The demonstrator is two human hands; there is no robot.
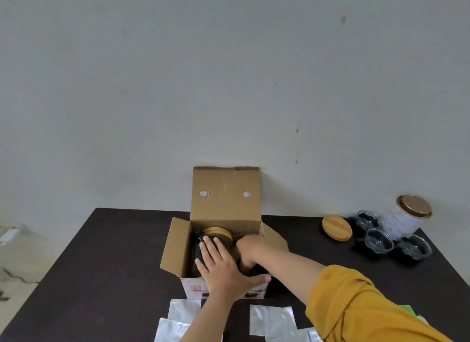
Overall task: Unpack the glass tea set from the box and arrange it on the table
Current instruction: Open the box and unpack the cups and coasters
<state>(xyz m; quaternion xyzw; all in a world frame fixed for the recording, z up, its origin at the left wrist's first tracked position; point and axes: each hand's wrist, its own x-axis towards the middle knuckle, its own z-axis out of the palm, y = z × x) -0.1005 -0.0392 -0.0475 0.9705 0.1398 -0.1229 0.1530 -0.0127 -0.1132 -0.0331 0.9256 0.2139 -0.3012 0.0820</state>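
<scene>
Inside the open box (pixel 216 240), the right hand (pixel 250 245) reaches down, its fingers hidden, grip impossible to tell. Flat, spread left hand (pixel 221 265) fingers rest on the dark glass teapot (pixel 197 250) there.

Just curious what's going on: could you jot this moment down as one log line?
stage: unpacking | left hand: flat on dark item in box | right hand: reaching inside, fingers hidden | out: three glass cups, wooden lid

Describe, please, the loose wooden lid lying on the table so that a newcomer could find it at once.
Start at the open cardboard box by the wall and look right along the dark table. The wooden lid lies there, left of three glass cups. It alone is a flat, pale disc; the white canister behind has a metallic lid.
</scene>
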